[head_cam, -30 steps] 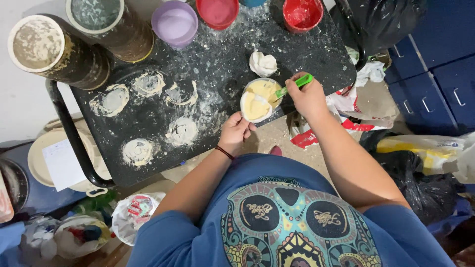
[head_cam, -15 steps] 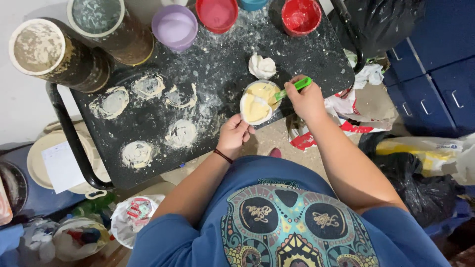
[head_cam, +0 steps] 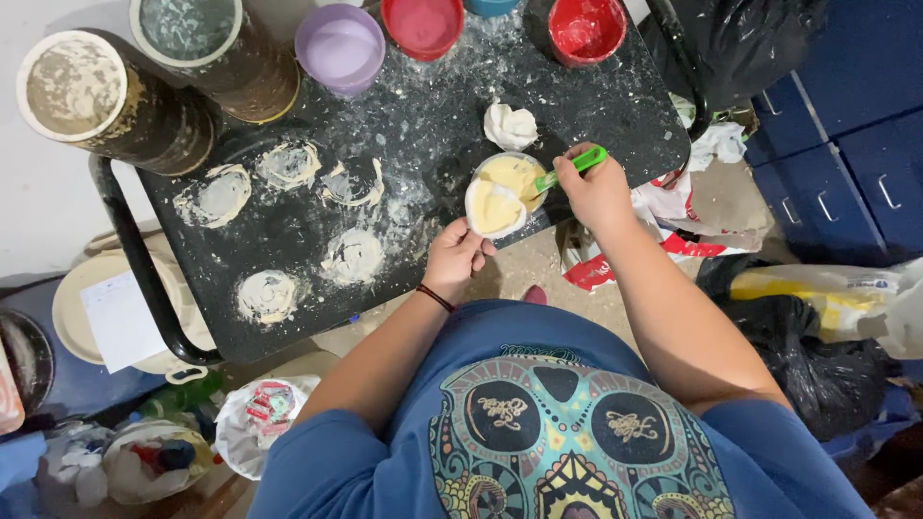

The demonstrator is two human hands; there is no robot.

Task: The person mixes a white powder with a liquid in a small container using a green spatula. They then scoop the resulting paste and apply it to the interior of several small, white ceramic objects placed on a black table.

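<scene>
A small bowl point(head_cam: 498, 213) with pale yellow and white paste sits at the near edge of a black, white-spattered table point(head_cam: 423, 115). My left hand point(head_cam: 456, 256) grips the bowl's near rim. My right hand point(head_cam: 596, 192) is closed around a green-handled tool point(head_cam: 575, 167) whose tip dips into the paste. A white lump point(head_cam: 510, 126) lies just beyond the bowl. Several round whitish patches point(head_cam: 354, 254) are spread over the table to the left.
Two tall brown cans point(head_cam: 72, 91) stand at the far left. A purple cup point(head_cam: 338, 44) and two red cups point(head_cam: 585, 27) line the far edge. Blue drawers point(head_cam: 846, 125) and black bags point(head_cam: 817, 356) are on the right. Bags and clutter point(head_cam: 260, 413) lie on the floor at left.
The bowl and both hands stay in nearly the same place. My right hand has shifted the green tool slightly within the paste.
</scene>
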